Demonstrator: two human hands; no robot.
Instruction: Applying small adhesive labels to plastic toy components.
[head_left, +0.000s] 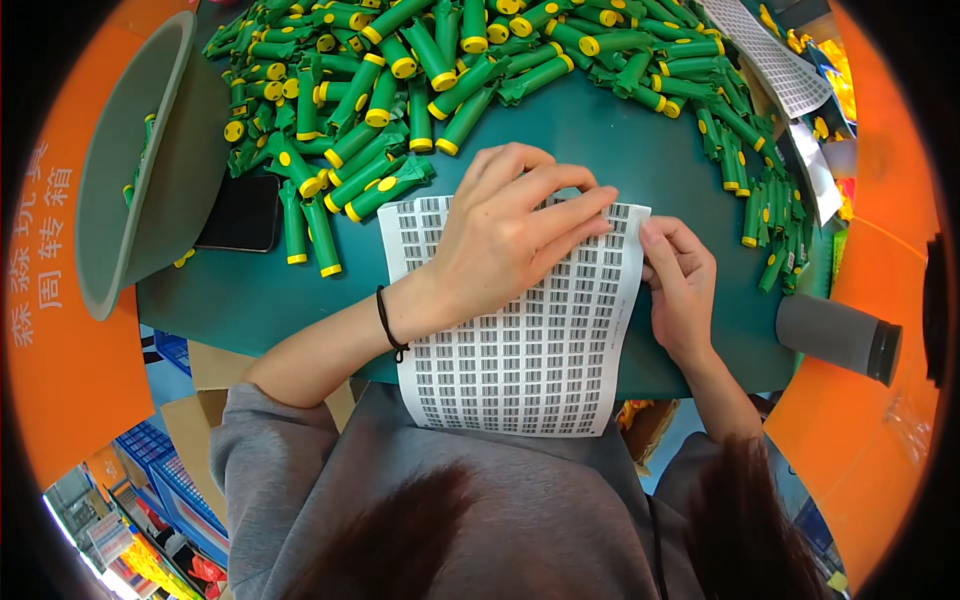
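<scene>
A white sheet of labels (510, 370), printed with rows of small barcode-like blocks, lies over the front of the green table and hangs past its edge toward my lap. Across its upper part rests my left hand (525, 215), back up, fingers stretched toward the sheet's upper right; its thumb is hidden. My right hand (680, 275) pinches the sheet's upper right edge between thumb and fingers. Beyond the sheet lies a large heap of green tubes with yellow ends (440, 60). The closest tubes lie just past the sheet's upper left corner.
At the left a grey-green basin (135, 165) stands tilted, with a black phone (240, 213) beside it. A grey bottle with a black cap (838, 338) lies at the right edge. More label sheets (770, 55) lie at the far right. Orange panels (60, 300) flank the table.
</scene>
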